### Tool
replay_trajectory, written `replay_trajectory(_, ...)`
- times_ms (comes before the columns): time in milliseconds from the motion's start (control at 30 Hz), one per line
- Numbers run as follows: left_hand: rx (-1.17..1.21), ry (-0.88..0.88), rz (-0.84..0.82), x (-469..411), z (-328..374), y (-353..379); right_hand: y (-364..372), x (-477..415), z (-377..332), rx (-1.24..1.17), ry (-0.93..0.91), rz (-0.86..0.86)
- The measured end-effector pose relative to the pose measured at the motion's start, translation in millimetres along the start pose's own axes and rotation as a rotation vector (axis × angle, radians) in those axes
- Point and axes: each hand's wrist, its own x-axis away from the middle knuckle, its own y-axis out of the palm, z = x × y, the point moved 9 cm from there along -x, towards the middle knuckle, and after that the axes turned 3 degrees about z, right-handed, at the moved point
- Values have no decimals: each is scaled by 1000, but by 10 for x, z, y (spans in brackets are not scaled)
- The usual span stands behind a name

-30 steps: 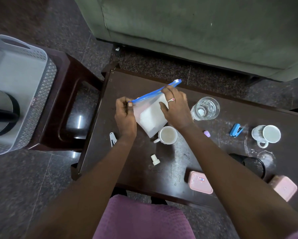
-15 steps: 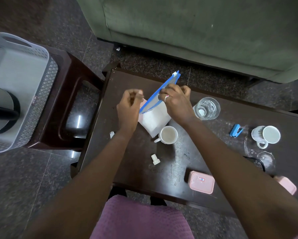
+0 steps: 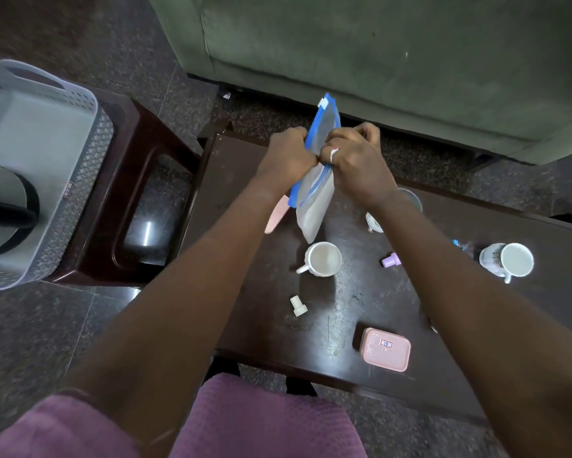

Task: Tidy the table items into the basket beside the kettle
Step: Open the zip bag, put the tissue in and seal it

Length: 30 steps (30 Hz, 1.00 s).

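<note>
both hands, left hand [image 3: 289,157] and right hand [image 3: 354,160], hold the plastic bag [image 3: 314,200] tight near the top middle of the frame. pinch the blue strip flat, then carry it to the basket [image 3: 79,180] at the left.

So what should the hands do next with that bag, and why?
Probably carry the bag left and drop it in the basket. Both hands, left and right, already grip its blue zip edge and hold it above the table, and the basket beside the kettle looks to have room.
</note>
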Motion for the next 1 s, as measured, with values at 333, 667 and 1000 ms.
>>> replay_trajectory(333, 137, -7, 271, 247, -127, -50, 32, 45, 88, 188, 84, -427)
replay_trajectory(667, 110, 36, 244, 344, -255, -12, 725, 540, 227, 163, 396, -958)
replay_trajectory(1000, 77, 108, 164, 446, -178, 184, 1073, 577, 207, -724, 1058, -716)
